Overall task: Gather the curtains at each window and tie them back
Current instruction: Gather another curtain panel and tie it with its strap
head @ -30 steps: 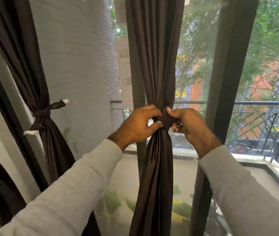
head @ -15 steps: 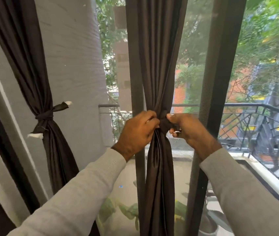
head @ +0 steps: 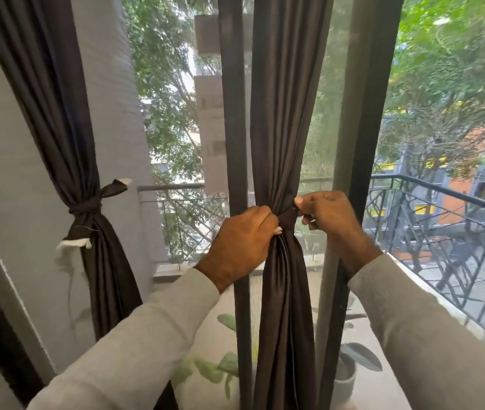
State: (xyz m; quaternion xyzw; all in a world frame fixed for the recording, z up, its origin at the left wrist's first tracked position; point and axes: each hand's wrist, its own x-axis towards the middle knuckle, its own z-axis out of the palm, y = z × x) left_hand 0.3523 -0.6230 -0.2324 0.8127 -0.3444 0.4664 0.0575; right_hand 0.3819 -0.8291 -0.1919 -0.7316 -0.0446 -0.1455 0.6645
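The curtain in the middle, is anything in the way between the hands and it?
Nothing visible is. The left hand grips the gathered middle curtain from its left side, and the right hand pinches the dark tie band wrapped around it. Both already touch the cloth. The window frame post stands behind the left hand, not between.

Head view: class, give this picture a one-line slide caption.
Both hands, left hand and right hand, grip the tie around the middle curtain; the left curtain is already tied.

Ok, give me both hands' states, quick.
Left hand: closed, gripping the gathered middle curtain beside the tie band.
Right hand: closed, pinching the tie band.
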